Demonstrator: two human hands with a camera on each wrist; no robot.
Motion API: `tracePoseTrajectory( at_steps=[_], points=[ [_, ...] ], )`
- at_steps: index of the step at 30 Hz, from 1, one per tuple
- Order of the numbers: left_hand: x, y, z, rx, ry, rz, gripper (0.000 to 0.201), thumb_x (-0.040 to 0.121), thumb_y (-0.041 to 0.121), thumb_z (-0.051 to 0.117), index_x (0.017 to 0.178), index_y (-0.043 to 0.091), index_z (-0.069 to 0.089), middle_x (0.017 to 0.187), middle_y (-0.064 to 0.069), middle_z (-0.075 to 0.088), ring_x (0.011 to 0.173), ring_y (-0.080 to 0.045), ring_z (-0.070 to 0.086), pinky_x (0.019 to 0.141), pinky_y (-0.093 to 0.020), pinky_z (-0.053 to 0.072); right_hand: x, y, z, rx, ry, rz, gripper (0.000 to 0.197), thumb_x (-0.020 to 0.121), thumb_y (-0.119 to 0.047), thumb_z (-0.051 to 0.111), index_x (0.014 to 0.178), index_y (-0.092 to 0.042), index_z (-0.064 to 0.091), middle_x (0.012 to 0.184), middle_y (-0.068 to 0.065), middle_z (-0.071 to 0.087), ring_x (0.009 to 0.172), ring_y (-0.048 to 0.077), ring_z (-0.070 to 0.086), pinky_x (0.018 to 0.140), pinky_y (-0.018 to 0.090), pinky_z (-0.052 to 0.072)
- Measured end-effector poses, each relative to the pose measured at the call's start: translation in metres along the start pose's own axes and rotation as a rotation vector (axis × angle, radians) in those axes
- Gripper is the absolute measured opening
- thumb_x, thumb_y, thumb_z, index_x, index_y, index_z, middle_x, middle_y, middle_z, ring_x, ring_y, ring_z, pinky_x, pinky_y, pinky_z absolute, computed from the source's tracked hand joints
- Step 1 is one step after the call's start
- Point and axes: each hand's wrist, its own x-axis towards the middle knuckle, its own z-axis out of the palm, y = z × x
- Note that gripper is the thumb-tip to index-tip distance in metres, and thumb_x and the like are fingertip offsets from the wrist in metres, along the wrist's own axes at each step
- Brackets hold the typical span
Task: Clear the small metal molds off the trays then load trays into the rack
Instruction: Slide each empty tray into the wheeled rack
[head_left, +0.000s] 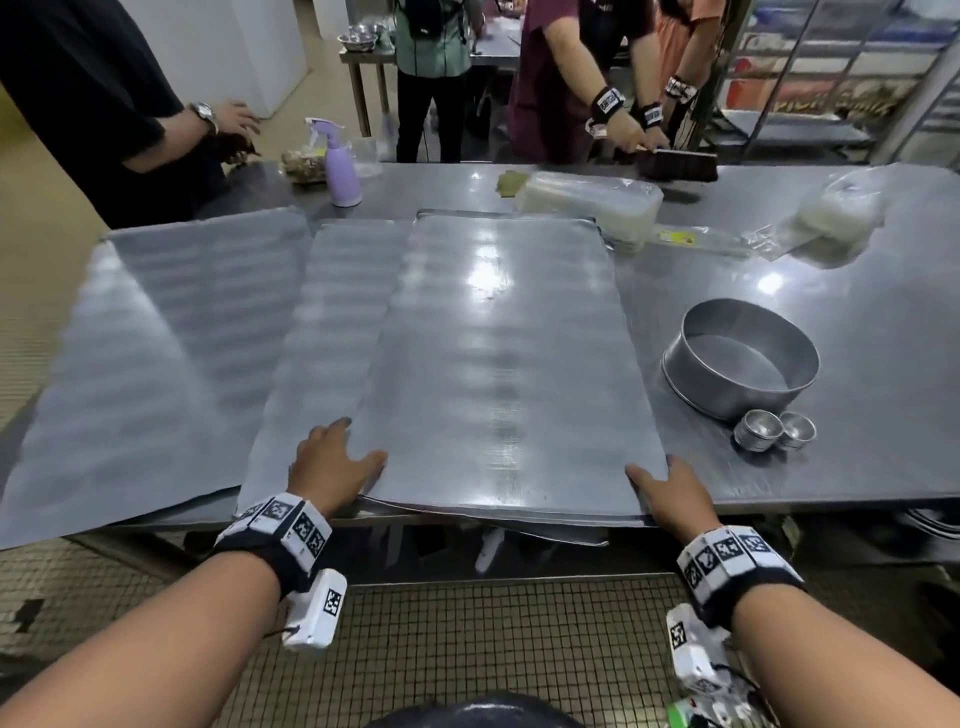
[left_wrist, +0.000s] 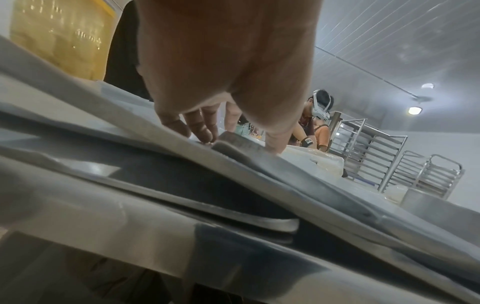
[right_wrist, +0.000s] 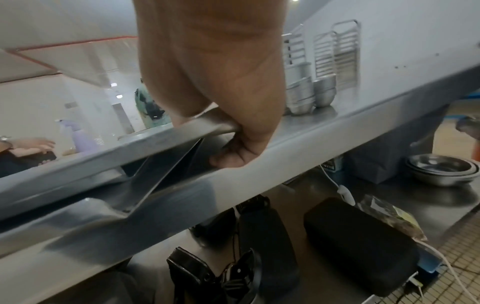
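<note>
A stack of flat metal trays lies on the steel table (head_left: 857, 364), and the top tray (head_left: 493, 364) hangs over the near edge. My left hand (head_left: 332, 462) rests at its near-left corner, thumb on the top tray and straight fingers (left_wrist: 200, 127) on the tray beneath (head_left: 322, 338). My right hand (head_left: 670, 493) grips the near-right corner, thumb on top and fingers (right_wrist: 233, 156) curled under the edge. Two short stacks of small metal molds (head_left: 774, 428) (right_wrist: 309, 94) stand on the table right of the trays. Tray racks (left_wrist: 369, 148) stand beyond the table.
Another tray (head_left: 156, 353) lies at the left, sticking out past the table. A round cake pan (head_left: 740, 358) sits behind the molds. A purple spray bottle (head_left: 340, 166), plastic containers (head_left: 587, 200) and a brush (head_left: 675, 163) line the far side, where several people stand. Bowls (right_wrist: 441, 170) sit under the table.
</note>
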Motion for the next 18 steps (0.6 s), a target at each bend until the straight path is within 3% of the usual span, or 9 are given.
tracePoseTrajectory(
  at_steps=[2,3,5,6,9,12,14,16,18],
  points=[
    [0.004,0.0,0.0,-0.042,-0.014,-0.002,0.091,0.073,0.06,0.065,0.149,0.016,0.043,0.144,-0.014,0.049,0.131,-0.035,0.048,0.109,-0.049,0.041,0.004,-0.006,-0.008,-0.011,0.0,-0.041,0.045,0.087,-0.044,0.07,0.123,-0.019,0.06,0.116,0.004,0.069,0.1,0.025,0.063,0.083,0.034,0.051],
    [0.005,0.001,-0.001,-0.068,-0.015,-0.001,0.09,0.073,0.06,0.065,0.148,0.016,0.044,0.144,-0.014,0.049,0.13,-0.034,0.05,0.109,-0.047,0.042,0.004,-0.012,-0.015,-0.014,-0.005,-0.067,0.039,0.088,-0.042,0.07,0.119,-0.02,0.06,0.109,0.003,0.07,0.091,0.022,0.064,0.073,0.029,0.05],
    [0.007,0.006,-0.002,-0.119,-0.012,0.0,0.077,0.079,0.054,0.068,0.142,0.014,0.05,0.138,-0.011,0.054,0.123,-0.032,0.056,0.101,-0.039,0.045,0.003,-0.023,-0.03,-0.002,-0.005,-0.092,0.028,0.09,-0.035,0.071,0.111,-0.022,0.058,0.097,0.002,0.067,0.074,0.014,0.061,0.054,0.022,0.043],
    [0.009,0.01,-0.003,-0.142,-0.009,0.007,0.066,0.083,0.048,0.069,0.137,0.012,0.054,0.131,-0.009,0.058,0.12,-0.031,0.057,0.094,-0.034,0.044,0.005,-0.026,-0.034,0.001,-0.011,-0.104,0.024,0.091,-0.031,0.071,0.109,-0.022,0.058,0.094,0.002,0.066,0.07,0.011,0.059,0.052,0.02,0.041],
    [0.017,0.016,-0.008,-0.226,-0.021,0.025,0.036,0.089,0.039,0.067,0.114,0.014,0.065,0.11,-0.002,0.067,0.106,-0.03,0.063,0.082,-0.03,0.042,0.012,-0.029,-0.039,0.054,-0.026,-0.13,0.027,0.087,-0.03,0.074,0.105,-0.014,0.064,0.087,0.001,0.07,0.073,0.018,0.065,0.058,0.025,0.049],
    [0.028,0.017,-0.013,-0.309,-0.047,0.039,0.029,0.086,0.043,0.068,0.103,0.019,0.069,0.11,-0.008,0.073,0.102,-0.031,0.066,0.089,-0.037,0.051,0.015,-0.028,-0.041,0.105,-0.033,-0.099,0.021,0.087,-0.023,0.075,0.101,-0.009,0.067,0.068,-0.003,0.067,0.052,0.009,0.059,0.046,0.022,0.045],
    [0.032,0.02,-0.019,-0.379,-0.06,0.034,0.032,0.088,0.037,0.071,0.11,0.015,0.069,0.112,-0.008,0.072,0.105,-0.03,0.067,0.095,-0.038,0.051,0.013,-0.029,-0.046,0.103,-0.045,-0.088,0.017,0.088,-0.017,0.075,0.099,-0.01,0.063,0.074,-0.001,0.066,0.057,0.009,0.058,0.045,0.018,0.045],
    [0.031,0.022,-0.026,-0.427,-0.093,0.064,0.034,0.092,0.025,0.071,0.122,0.009,0.065,0.111,-0.003,0.067,0.104,-0.024,0.065,0.091,-0.032,0.047,0.016,-0.025,-0.051,0.112,-0.063,-0.069,0.027,0.085,-0.013,0.078,0.103,-0.01,0.058,0.084,0.0,0.066,0.067,0.01,0.06,0.051,0.014,0.048],
    [0.028,0.022,-0.034,-0.46,-0.112,0.095,0.039,0.094,0.022,0.07,0.129,0.009,0.06,0.116,0.0,0.065,0.104,-0.021,0.063,0.087,-0.027,0.045,0.021,-0.017,-0.052,0.068,-0.1,-0.069,0.033,0.081,-0.02,0.081,0.102,-0.003,0.063,0.091,0.01,0.069,0.07,0.016,0.062,0.063,0.028,0.052]
  ],
)
